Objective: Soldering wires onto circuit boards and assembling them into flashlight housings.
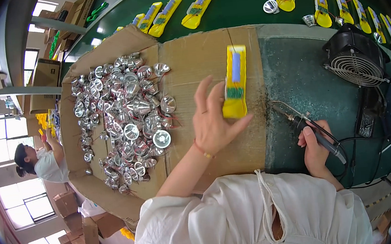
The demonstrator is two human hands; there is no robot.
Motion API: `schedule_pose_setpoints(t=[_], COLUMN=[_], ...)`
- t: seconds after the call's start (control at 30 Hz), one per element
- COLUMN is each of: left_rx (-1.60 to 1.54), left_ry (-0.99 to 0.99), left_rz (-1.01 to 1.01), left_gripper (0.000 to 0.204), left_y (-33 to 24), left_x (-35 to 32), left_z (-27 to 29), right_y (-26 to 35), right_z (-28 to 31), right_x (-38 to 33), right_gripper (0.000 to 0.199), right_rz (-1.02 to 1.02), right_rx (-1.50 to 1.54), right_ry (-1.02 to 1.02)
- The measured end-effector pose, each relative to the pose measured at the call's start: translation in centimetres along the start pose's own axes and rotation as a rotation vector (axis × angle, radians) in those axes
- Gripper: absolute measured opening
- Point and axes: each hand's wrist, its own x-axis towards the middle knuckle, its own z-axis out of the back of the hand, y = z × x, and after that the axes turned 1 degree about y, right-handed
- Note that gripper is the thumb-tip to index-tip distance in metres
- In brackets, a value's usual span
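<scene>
A yellow flashlight housing (235, 108) lies on the cardboard in front of me, its blue battery and green circuit board facing up. My left hand (213, 120) is at its lower left side, fingers spread and thumb stretched below its end; the hand looks open, not closed on the housing. My right hand (313, 145) is closed round the dark handle of a soldering iron (324, 141). The iron's tip points up and left, toward the edge between cardboard and green mat, apart from the housing. A thin wire rises from the housing's top.
A cardboard tray (70, 135) on the left holds a heap of silver reflector cups (134, 104) with red wires. A black fan (355, 57) stands at the right. More yellow housings (199, 8) lie along the green conveyor (240, 3). Another person (47, 161) works at far left.
</scene>
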Motion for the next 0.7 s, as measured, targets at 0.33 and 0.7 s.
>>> schedule_pose_setpoints(t=[0.33,0.7], left_rx=[1.166,-0.474], left_ry=[-0.027,0.045], left_rz=[0.177,0.445], left_gripper=[0.019,0.013], left_y=[9.8,1.4], left_x=[5.6,-2.0], left_z=[7.2,5.4], right_y=[-0.4,1.2], right_z=[-0.5,-1.5], right_x=[-0.6,-1.4], right_gripper=[0.017,0.016], right_rz=[0.057,0.074], right_rx=[-0.052,-0.03], right_ry=[-0.005,0.072])
